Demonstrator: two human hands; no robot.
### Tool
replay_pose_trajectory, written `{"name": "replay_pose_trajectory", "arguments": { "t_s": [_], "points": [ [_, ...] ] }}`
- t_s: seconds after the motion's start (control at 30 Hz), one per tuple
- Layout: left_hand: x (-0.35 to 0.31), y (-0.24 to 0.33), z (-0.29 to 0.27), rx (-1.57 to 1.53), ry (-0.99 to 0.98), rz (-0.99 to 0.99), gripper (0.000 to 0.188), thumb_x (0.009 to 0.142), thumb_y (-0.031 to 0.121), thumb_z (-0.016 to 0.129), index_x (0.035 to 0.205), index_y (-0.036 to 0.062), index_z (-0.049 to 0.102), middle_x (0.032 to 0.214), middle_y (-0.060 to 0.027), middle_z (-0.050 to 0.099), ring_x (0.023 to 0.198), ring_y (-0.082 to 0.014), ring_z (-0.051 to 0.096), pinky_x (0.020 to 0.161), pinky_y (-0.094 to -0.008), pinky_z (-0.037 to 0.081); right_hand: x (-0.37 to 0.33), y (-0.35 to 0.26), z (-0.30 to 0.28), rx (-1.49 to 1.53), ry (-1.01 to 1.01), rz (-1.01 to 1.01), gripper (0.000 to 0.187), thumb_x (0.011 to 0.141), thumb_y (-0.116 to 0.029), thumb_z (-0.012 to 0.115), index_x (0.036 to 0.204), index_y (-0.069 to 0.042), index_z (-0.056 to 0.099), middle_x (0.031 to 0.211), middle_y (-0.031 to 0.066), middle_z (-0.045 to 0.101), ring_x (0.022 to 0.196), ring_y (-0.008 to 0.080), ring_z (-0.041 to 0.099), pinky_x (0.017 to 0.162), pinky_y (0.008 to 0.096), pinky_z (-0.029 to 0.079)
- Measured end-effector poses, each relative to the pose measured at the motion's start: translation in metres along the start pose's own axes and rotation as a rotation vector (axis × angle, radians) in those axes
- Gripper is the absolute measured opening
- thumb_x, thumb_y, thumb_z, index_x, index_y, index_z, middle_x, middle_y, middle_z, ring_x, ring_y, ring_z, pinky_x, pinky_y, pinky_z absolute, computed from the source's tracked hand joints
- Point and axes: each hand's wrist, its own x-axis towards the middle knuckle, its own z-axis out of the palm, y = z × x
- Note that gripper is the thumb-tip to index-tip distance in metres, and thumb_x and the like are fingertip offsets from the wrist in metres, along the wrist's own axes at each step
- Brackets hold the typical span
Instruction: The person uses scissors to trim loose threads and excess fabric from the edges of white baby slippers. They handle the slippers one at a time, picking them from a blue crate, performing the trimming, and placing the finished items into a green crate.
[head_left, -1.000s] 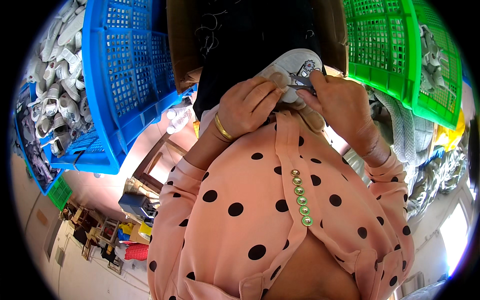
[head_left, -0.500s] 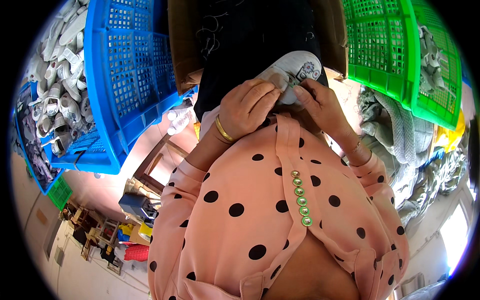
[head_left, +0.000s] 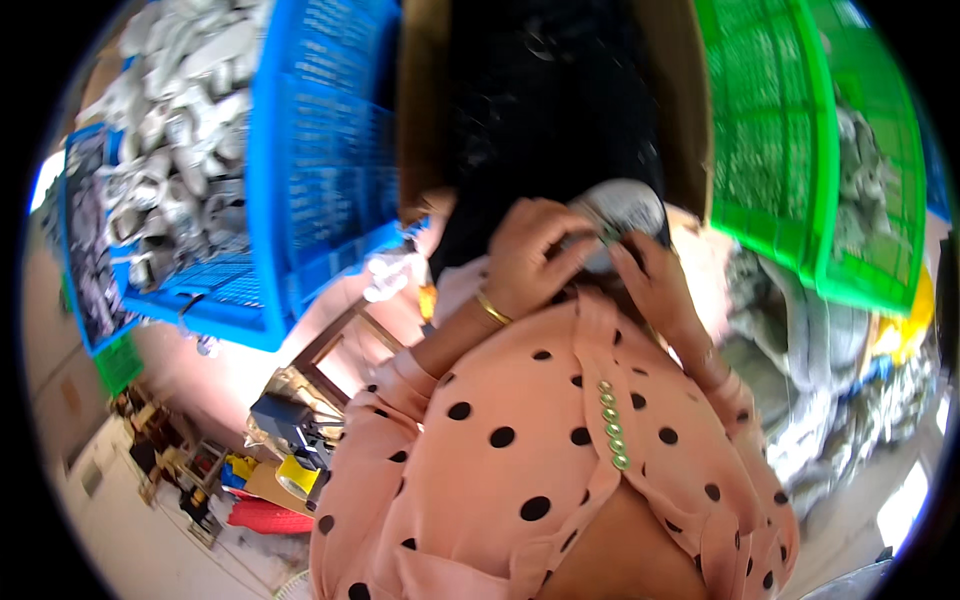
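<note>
In my lap, over dark trousers, lies a small white shoe (head_left: 632, 203), blurred now, its far end pointing away from me. My left hand (head_left: 535, 258) grips its near left side with bent fingers. From the right, my right hand (head_left: 657, 283) pinches the near part of the same shoe, thumb and fingertips close together. The fingertips of both hands nearly meet over the shoe's opening. Whether a strap or thread is between them cannot be made out. My hands hide the shoe's near end.
A blue crate (head_left: 330, 190) at left adjoins a heap of white shoes (head_left: 185, 160). Green crates (head_left: 765, 130) stand at right, with grey-white cloth-like pieces (head_left: 805, 320) below. Cardboard (head_left: 424, 110) flanks my legs. A wooden frame (head_left: 335, 335) and dark box-shaped device (head_left: 285, 415) are at lower left.
The whole view has shifted and blurred, so hands, shoe and crates appear further right and lower. Both hands stay on the shoe; my left fingers look more bent and spread.
</note>
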Motion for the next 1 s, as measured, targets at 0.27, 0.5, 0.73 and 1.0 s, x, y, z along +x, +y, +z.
{"name": "replay_pose_trajectory", "arguments": {
  "t_s": [0.27, 0.5, 0.73, 1.0],
  "points": [
    [-0.002, -0.005, 0.0, -0.218, -0.026, -0.23, 0.009, 0.077, 0.011, 0.076, 0.085, 0.007, 0.074, 0.085, -0.0075, 0.069, 0.084, -0.0209, 0.063, 0.077, -0.0317, 0.049, -0.003, 0.004, 0.0, -0.187, 0.083, -0.102, 0.028, 0.095, -0.03, 0.058, 0.092, -0.002, 0.058, 0.07, 0.0232, 0.062, 0.066, 0.0433, 0.061, 0.055, 0.0493, 0.045],
    [-0.005, -0.001, 0.002, -0.065, -0.041, -0.145, 0.008, 0.082, 0.012, 0.07, 0.086, 0.0077, 0.063, 0.088, -0.0049, 0.063, 0.088, -0.0257, 0.057, 0.079, -0.0352, 0.046, 0.003, -0.003, -0.01, -0.263, 0.04, -0.17, 0.029, 0.094, -0.03, 0.058, 0.088, -0.002, 0.058, 0.069, 0.0222, 0.062, 0.065, 0.0429, 0.061, 0.054, 0.048, 0.045],
    [-0.002, -0.007, 0.008, -0.078, -0.11, -0.161, 0.011, 0.085, 0.015, 0.067, 0.088, 0.0079, 0.06, 0.091, -0.005, 0.063, 0.09, -0.0259, 0.055, 0.083, -0.0362, 0.043, 0.005, 0.0, -0.011, -0.265, 0.051, -0.192, 0.028, 0.094, -0.029, 0.059, 0.088, -0.001, 0.058, 0.07, 0.0219, 0.063, 0.064, 0.0429, 0.061, 0.054, 0.0471, 0.045],
    [0.004, -0.006, -0.004, -0.147, -0.149, -0.186, 0.013, 0.079, 0.021, 0.075, 0.074, 0.013, 0.066, 0.081, -0.0033, 0.063, 0.083, -0.0233, 0.057, 0.078, -0.0338, 0.043, 0.002, 0.004, -0.005, -0.337, 0.064, -0.177, 0.026, 0.091, -0.029, 0.061, 0.091, -0.003, 0.058, 0.071, 0.0217, 0.064, 0.065, 0.043, 0.062, 0.056, 0.0498, 0.047]
  ]
}}
